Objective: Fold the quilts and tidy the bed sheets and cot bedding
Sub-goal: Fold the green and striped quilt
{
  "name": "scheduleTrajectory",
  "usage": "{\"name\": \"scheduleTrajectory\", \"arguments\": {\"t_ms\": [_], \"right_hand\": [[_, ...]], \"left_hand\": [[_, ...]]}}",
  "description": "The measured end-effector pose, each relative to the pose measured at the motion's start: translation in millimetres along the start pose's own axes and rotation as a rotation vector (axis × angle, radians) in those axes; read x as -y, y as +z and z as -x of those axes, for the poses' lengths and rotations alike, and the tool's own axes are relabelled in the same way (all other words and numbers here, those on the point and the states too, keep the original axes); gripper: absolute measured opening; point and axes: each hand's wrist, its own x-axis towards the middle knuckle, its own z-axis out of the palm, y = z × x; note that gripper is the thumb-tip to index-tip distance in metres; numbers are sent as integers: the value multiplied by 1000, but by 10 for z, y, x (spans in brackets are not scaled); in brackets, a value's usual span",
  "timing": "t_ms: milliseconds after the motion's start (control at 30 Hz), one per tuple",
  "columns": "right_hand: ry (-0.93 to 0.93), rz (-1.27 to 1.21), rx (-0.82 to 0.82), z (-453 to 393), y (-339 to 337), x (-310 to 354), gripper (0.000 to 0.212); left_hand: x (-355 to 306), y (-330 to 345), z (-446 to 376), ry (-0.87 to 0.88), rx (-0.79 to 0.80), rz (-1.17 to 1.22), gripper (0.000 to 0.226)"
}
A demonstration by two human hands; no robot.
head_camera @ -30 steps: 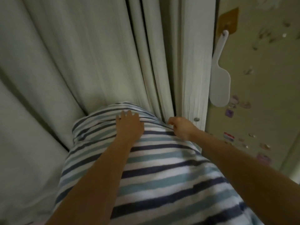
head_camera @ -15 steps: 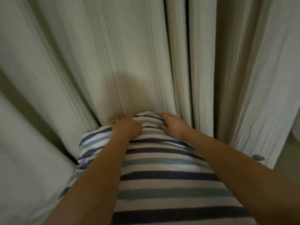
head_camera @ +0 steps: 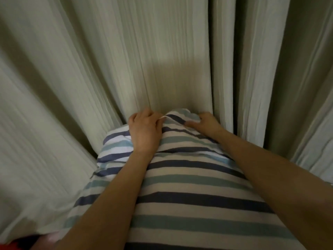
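Both hands lie on the far end of the striped quilt (head_camera: 189, 192), against the pale curtain (head_camera: 126, 60). The left hand (head_camera: 144, 131) pinches its edge with curled fingers. The right hand (head_camera: 207, 124) grips the fabric beside it, fingers curled.

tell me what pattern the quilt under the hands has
The quilt has horizontal stripes of navy, teal and white, seen in the head view.

Both bare forearms are stretched forward, converging toward the far end. The left hand (head_camera: 145, 131) is laid palm-down, its fingers curled at the tips and a fold of cloth pinched by them. The right hand (head_camera: 205, 123) is set just beside it, knuckles raised, fingers bent and dug downward.
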Motion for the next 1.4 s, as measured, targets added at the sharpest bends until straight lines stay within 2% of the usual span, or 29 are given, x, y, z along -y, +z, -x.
{"name": "scheduleTrajectory", "arguments": {"t_ms": [33,67,133,167,200,267,333,433,500,567,633,700,767,800,867,933,967,1000,1067,1133,1167,1233,1300,1400], "right_hand": [[-80,87,-128,-13,-123,47,31],[-133,207,-246,-19,-265,98,34],[-191,491,-421,-39,-481,162,35],[-201,650,-454,-41,-505,148,28],[-199,812,-427,-21,-465,145,21],[-162,1060,-205,76,-229,112,22],[-151,1090,-56,127,-23,200,25],[-257,745,-12,0,154,672,25],[-356,548,121,-49,417,1050,28],[-433,572,242,-62,755,1334,34],[-452,680,317,-97,1099,1475,45],[-385,751,422,-166,1391,1556,59],[-348,831,467,-216,1583,1568,59],[-391,833,424,-241,1665,1598,48],[-545,790,174,-296,1727,1749,26],[-688,763,-86,-369,1723,1879,22],[-728,761,-134,-357,1752,1911,22],[-740,766,-125,-291,1791,1911,22],[-757,788,24,-148,1876,1856,24],[-786,735,164,-38,1689,1748,31],[-775,696,148,-16,1505,1708,34],[-688,640,-5,3,1098,1589,32],[-492,636,-118,42,818,1380,31],[-252,715,-5,235,744,937,51]], "left_hand": [[-29,15,17,-20,-8,-38,17],[-62,47,65,-29,-12,-78,18],[-133,93,275,-11,63,-130,36],[-151,105,408,22,115,-125,43],[-138,108,492,49,157,-116,46],[-73,99,581,57,240,-112,46],[6,33,583,-13,276,-134,43],[193,-120,504,-312,313,-212,52],[387,-267,488,-593,403,-251,62],[557,-392,526,-856,574,-247,70],[688,-469,593,-1057,704,-128,78],[809,-548,629,-1147,754,-82,83],[845,-586,651,-1040,805,-182,72],[846,-602,680,-972,799,-211,64],[840,-617,717,-924,724,-176,57],[828,-655,680,-914,598,-95,59],[852,-692,683,-875,589,-140,59],[874,-736,678,-826,651,-197,55],[929,-832,741,-727,886,-362,42],[945,-912,747,-652,981,-572,39],[906,-919,646,-604,940,-608,40],[717,-769,369,-478,786,-570,41],[438,-517,89,-329,726,-424,44],[97,-133,-11,-226,819,-316,56]]}}
